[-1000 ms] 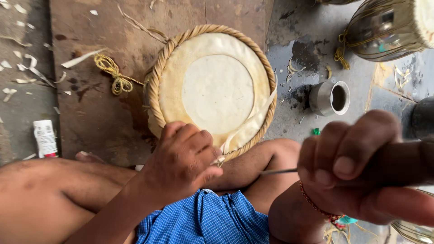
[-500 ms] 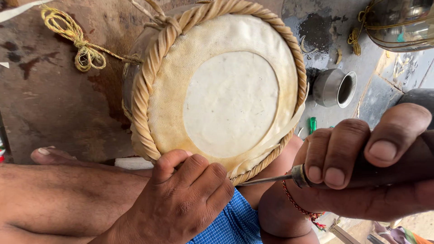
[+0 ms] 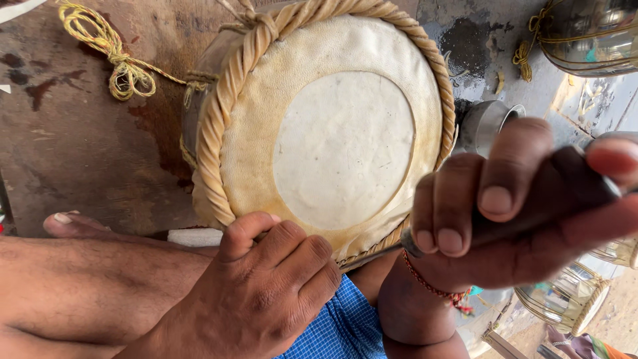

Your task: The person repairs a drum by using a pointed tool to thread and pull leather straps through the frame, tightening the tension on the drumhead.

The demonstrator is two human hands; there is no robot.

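Note:
A drum (image 3: 332,133) with a cream skin head and a braided straw-coloured rim stands between my legs, filling the upper middle of the view. My left hand (image 3: 266,292) is curled against the near rim of the drum, fingers bent over its edge. My right hand (image 3: 518,219) is closed around the dark handle of a metal tool (image 3: 571,193). The tool's thin steel shaft (image 3: 372,256) points left and meets the drum's near rim beside my left hand. A red thread bracelet (image 3: 432,286) circles my right wrist.
A yellow cord (image 3: 113,60) lies knotted on the brown board at upper left. A small metal cup (image 3: 488,123) stands right of the drum. Metal drum shells (image 3: 591,33) bound with cord sit at upper right and lower right (image 3: 565,306). My bare foot (image 3: 73,223) rests at left.
The view has drawn much closer to the drum. My right hand has come forward and up with the tool, and my left hand stays at the near rim.

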